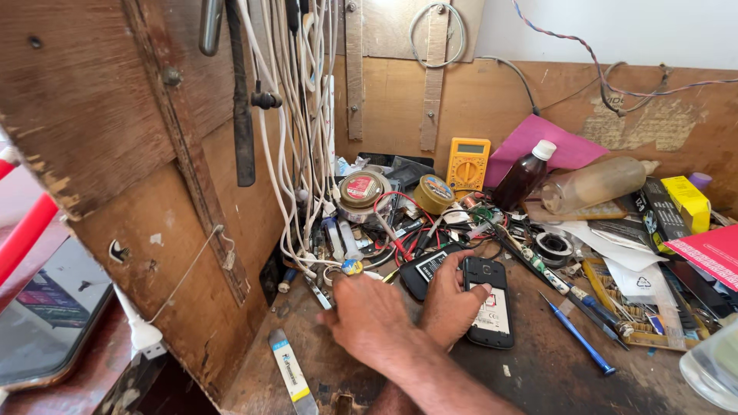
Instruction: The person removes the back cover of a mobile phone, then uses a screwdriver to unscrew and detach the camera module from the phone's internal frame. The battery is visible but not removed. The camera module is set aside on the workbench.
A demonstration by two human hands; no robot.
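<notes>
Your right hand pinched the opened phone; your left hand lay loose, empty — nudging the battery beyond your fingertips risked shorting.

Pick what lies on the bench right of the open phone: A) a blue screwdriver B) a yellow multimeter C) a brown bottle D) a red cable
A: the blue screwdriver lies on the bench just right of the phone, which the right hand touches; the multimeter and bottle stand farther back by the wall.
</notes>
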